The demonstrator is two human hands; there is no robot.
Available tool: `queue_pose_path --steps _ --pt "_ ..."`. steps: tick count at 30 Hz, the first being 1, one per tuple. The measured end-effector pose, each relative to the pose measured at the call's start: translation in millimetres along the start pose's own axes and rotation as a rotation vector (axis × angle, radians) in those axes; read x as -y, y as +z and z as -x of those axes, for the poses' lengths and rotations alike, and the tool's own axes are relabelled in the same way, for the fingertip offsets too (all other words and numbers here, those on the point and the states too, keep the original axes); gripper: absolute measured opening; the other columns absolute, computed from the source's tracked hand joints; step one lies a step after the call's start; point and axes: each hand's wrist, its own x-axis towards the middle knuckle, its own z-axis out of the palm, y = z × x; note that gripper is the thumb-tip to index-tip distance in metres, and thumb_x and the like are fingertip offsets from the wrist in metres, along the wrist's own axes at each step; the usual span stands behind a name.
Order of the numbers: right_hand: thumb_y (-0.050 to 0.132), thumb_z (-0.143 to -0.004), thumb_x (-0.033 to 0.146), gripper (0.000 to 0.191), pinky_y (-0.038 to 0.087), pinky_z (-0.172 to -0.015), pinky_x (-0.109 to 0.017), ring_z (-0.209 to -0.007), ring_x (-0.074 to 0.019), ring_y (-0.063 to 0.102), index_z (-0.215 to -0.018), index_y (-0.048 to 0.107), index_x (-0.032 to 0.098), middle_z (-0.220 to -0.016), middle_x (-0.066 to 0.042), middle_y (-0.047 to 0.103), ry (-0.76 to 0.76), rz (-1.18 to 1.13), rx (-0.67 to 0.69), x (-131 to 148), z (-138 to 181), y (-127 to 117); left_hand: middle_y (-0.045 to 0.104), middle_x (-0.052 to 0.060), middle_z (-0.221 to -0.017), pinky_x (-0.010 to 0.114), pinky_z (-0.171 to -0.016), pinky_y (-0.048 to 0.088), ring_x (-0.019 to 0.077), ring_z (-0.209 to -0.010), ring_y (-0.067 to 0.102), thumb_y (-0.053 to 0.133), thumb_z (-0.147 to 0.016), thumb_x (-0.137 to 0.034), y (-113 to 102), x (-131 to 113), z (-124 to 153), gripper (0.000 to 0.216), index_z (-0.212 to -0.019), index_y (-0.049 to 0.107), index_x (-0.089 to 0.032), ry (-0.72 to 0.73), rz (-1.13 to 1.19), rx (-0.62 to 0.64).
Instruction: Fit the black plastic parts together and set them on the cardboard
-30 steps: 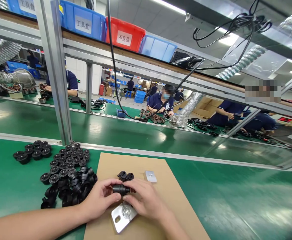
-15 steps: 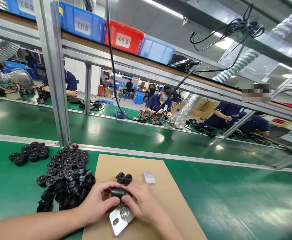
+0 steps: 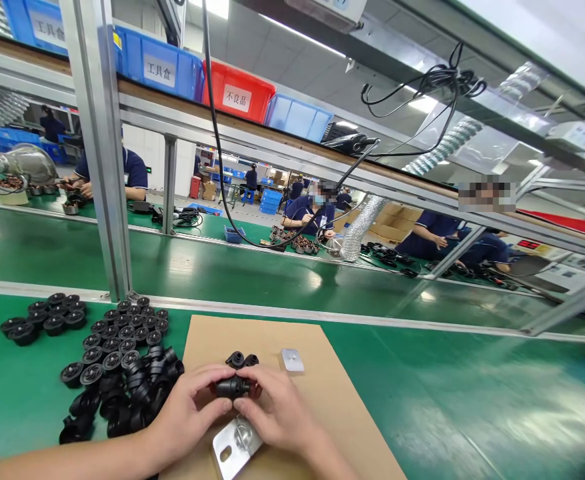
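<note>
Between my two hands is a black cylindrical plastic part (image 3: 230,388), lying sideways in the fingers. My left hand (image 3: 192,403) grips its left end with thumb and forefinger. On its right end, the fingers of my right hand (image 3: 275,408) are closed, hiding some of it. Just below the hands lies a shiny metal fixture block (image 3: 232,453) with a slot and a round recess. Two small black plastic fittings (image 3: 242,360) sit right behind the held part. A small square metal block (image 3: 292,361) rests farther right on the cardboard sheet (image 3: 342,413).
Left of the cardboard stand many round black plastic parts (image 3: 112,360) and a heap of black elbow-shaped pieces (image 3: 142,387). A metal post (image 3: 97,167) rises at the bench's back edge. Labelled bins (image 3: 237,92) line the shelf above. Co-workers (image 3: 307,212) sit beyond.
The black part has turned a little in my fingers, and its right end shows more. The whole view has shifted slightly with the camera. My hands stay above the metal fixture block.
</note>
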Motion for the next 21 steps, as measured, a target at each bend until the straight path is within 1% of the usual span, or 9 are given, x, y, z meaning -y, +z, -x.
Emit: queue_pose_path --steps 2,4,7,9,11,13,15,18,21 --pt "0.068 -0.089 0.023 0.034 0.051 -0.072 -0.029 -0.079 -0.0176 0.066 -0.123 0.065 0.022 -0.101 -0.005 0.073 0.005 -0.032 -0.044 1.0 -0.4 0.3 0.067 0.005 -0.139 0.037 -0.119 0.046 0.0259 -0.132 0.061 0.075 -0.092 -0.042 -1.6 2.2 2.2 0.042 -0.133 0.072 -0.032 0.055 -0.119 -0.05" --pt "0.068 -0.089 0.022 0.035 0.052 -0.072 -0.028 -0.078 -0.0166 0.066 -0.124 0.064 0.022 -0.101 -0.004 0.073 -0.015 -0.041 -0.081 0.9 -0.6 0.0 0.064 0.005 -0.143 0.037 -0.119 0.047 0.0252 -0.133 0.061 0.067 -0.098 -0.047 -2.6 6.0 3.6 0.045 -0.141 0.066 -0.032 0.014 -0.103 -0.067" --pt "0.07 -0.089 0.02 0.037 0.053 -0.073 -0.027 -0.077 -0.0153 0.065 -0.125 0.064 0.022 -0.098 -0.004 0.072 -0.048 -0.051 -0.11 0.8 -0.9 -1.0 0.07 0.007 -0.135 0.038 -0.113 0.052 0.0251 -0.124 0.067 0.06 -0.102 -0.048 -3.9 6.4 1.5 0.04 -0.136 0.07 -0.029 -0.014 -0.101 -0.067" --pt "0.07 -0.088 0.019 0.035 0.054 -0.072 -0.026 -0.077 -0.0147 0.065 -0.123 0.065 0.022 -0.096 -0.003 0.072 -0.045 -0.07 -0.132 1.1 -1.7 -2.7 0.071 0.007 -0.132 0.039 -0.112 0.052 0.0255 -0.123 0.067 0.065 -0.1 -0.043 -5.8 -4.4 -3.8 0.035 -0.132 0.072 -0.03 0.098 -0.215 -0.077" --pt "0.07 -0.088 0.018 0.035 0.055 -0.072 -0.025 -0.076 -0.0139 0.066 -0.123 0.066 0.022 -0.096 -0.002 0.072 -0.037 -0.087 -0.17 -0.1 -3.4 -5.3 0.066 0.008 -0.139 0.042 -0.114 0.05 0.0274 -0.129 0.062 0.069 -0.097 -0.035 -8.6 -25.7 -10.2 0.035 -0.132 0.072 -0.03 0.285 -0.377 -0.071" --pt "0.07 -0.089 0.02 0.033 0.056 -0.072 -0.025 -0.076 -0.0139 0.066 -0.122 0.068 0.022 -0.097 -0.003 0.072 -0.013 -0.06 -0.242 -4.4 -5.6 -8.5 0.066 0.011 -0.139 0.046 -0.111 0.051 0.0305 -0.129 0.06 0.071 -0.095 -0.031 -11.6 -50.8 -12.1 0.031 -0.126 0.074 -0.028 0.469 -0.535 0.025" --pt "0.07 -0.092 0.024 0.029 0.056 -0.07 -0.026 -0.073 -0.0143 0.065 -0.12 0.07 0.02 -0.094 -0.004 0.072 0.047 0.013 -0.331 -11.6 -7.2 -11.0 0.074 0.012 -0.117 0.047 -0.099 0.055 0.0309 -0.11 0.067 0.07 -0.096 -0.029 -15.0 -68.2 -3.4 0.021 -0.114 0.078 -0.027 0.545 -0.616 0.225" --pt "0.069 -0.094 0.033 0.025 0.053 -0.063 -0.027 -0.064 -0.0139 0.061 -0.114 0.072 0.018 -0.083 -0.004 0.07 0.176 0.163 -0.435 -26.7 -8.6 -11.2 0.074 0.012 -0.087 0.05 -0.086 0.057 0.031 -0.084 0.068 0.062 -0.098 -0.037 -22.4 -67.0 33.2 0.02 -0.102 0.08 -0.029 0.39 -0.475 0.38" --pt "0.07 -0.093 0.041 0.029 0.049 -0.061 -0.028 -0.062 -0.0139 0.056 -0.11 0.074 0.018 -0.08 -0.003 0.067 0.264 0.359 -0.436 -47.8 -12.4 -5.3 0.075 0.007 -0.086 0.053 -0.085 0.059 0.0328 -0.083 0.069 0.055 -0.1 -0.048 -31.3 -51.8 80.4 0.027 -0.1 0.079 -0.036 0.083 -0.244 0.373"
